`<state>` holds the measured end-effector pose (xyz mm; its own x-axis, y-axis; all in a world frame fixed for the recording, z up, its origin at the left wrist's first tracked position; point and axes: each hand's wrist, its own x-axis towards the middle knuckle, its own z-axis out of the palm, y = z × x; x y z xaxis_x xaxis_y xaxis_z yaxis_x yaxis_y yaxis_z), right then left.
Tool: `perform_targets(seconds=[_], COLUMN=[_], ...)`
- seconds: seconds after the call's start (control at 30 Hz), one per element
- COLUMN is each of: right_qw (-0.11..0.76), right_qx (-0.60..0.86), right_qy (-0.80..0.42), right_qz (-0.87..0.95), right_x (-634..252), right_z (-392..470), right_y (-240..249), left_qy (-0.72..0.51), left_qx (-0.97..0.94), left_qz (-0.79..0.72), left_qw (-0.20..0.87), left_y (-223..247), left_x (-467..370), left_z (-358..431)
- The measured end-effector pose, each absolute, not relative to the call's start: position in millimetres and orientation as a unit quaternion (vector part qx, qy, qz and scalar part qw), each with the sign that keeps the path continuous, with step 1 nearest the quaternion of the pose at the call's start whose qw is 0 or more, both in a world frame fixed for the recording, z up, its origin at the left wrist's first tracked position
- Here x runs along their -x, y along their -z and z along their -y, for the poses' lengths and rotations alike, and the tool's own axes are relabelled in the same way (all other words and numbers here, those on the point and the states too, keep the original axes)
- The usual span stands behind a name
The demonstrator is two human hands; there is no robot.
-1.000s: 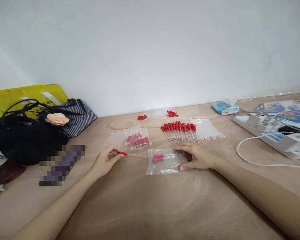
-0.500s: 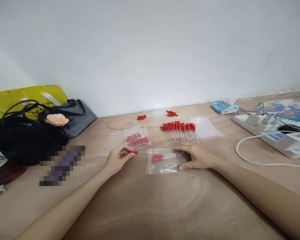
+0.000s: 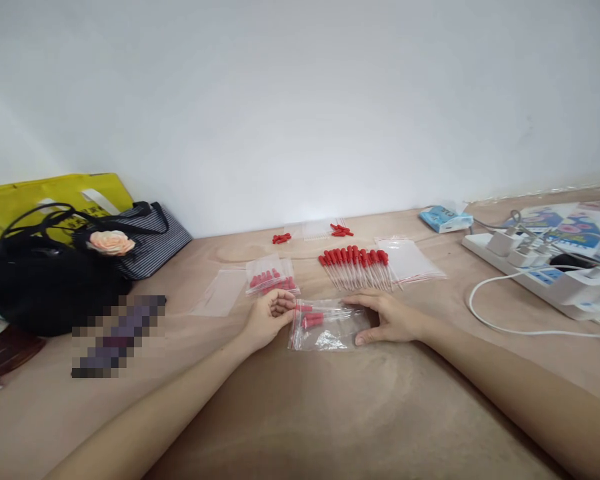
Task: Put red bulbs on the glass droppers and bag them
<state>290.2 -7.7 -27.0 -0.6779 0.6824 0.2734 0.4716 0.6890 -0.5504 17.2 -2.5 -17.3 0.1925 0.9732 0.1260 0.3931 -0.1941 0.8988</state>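
Note:
A clear zip bag (image 3: 334, 333) lies flat with its red-lined mouth to the left. Inside it are droppers with red rubber bulbs (image 3: 313, 320) and thin clear stems. My left hand (image 3: 269, 320) is at the mouth, fingers pinched on the bulb end of another dropper (image 3: 305, 308), whose stem reaches into the bag. My right hand (image 3: 387, 319) curves over the closed end, thumb on the near side and fingers on the far side, holding the bag. Beyond it, a fanned row of red-bulbed droppers (image 3: 355, 261) lies on the table.
Filled zip bags (image 3: 273, 277) lie behind my left hand, beside a flat clear bag (image 3: 223, 292). More bags (image 3: 405, 260) lie right of the row. Loose red bulbs (image 3: 281, 239) are near the wall. A power strip (image 3: 530, 280) with cables stands right; handbags (image 3: 45, 287) stand left.
My left hand has moved right to the bag's mouth, and the dropper it holds has slid into the bag. My right hand stays at the closed end.

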Motion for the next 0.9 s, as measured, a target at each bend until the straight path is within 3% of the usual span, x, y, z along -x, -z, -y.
perform_targets(seconds=[0.13, 0.37, 0.6, 0.9], right_qw=[0.236, 0.231, 0.229, 0.231], right_qx=[0.327, 0.333, 0.334, 0.329], right_qy=[-0.221, -0.212, -0.213, -0.201], right_qz=[0.888, 0.889, 0.889, 0.893], right_x=[-289.8, -289.7, -289.9, -290.4], right_z=[7.9, 8.3, 8.2, 7.5], right_y=[26.8, 26.6, 26.7, 28.9], left_qy=[-0.371, -0.344, -0.264, -0.265], left_qx=[-0.679, -0.728, -0.748, -0.771], left_qz=[-0.502, -0.52, -0.455, -0.456], left_qw=[0.387, 0.284, 0.405, 0.356], left_y=[24.4, 30.3, 14.8, 15.6], left_x=[-24.1, -28.3, -13.1, -14.7], left_z=[-2.3, -6.5, -6.8, -3.0])
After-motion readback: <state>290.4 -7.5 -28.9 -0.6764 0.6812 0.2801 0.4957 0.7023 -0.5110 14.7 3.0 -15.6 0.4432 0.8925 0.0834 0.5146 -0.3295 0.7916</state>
